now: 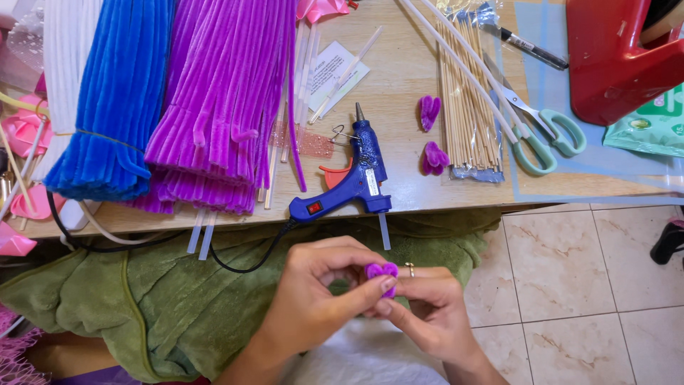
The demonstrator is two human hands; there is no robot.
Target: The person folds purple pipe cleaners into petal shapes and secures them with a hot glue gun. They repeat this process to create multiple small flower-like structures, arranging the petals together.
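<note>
I am looking down at what is showing itself as a home craft corner. A plain wooden table (pixel 399 78) is carrying bundles of blue (pixel 117 100), purple (pixel 221 93) and white pipe cleaners (pixel 68 50), a blue hot glue gun (pixel 356 175), wooden skewers (pixel 467 107), mint-handled scissors (pixel 545 132) and a red tape dispenser (pixel 616 53). Beige floor tiles (pixel 591 278) are lying beneath, and a green cloth (pixel 178 299) is draping over the lap.
</note>
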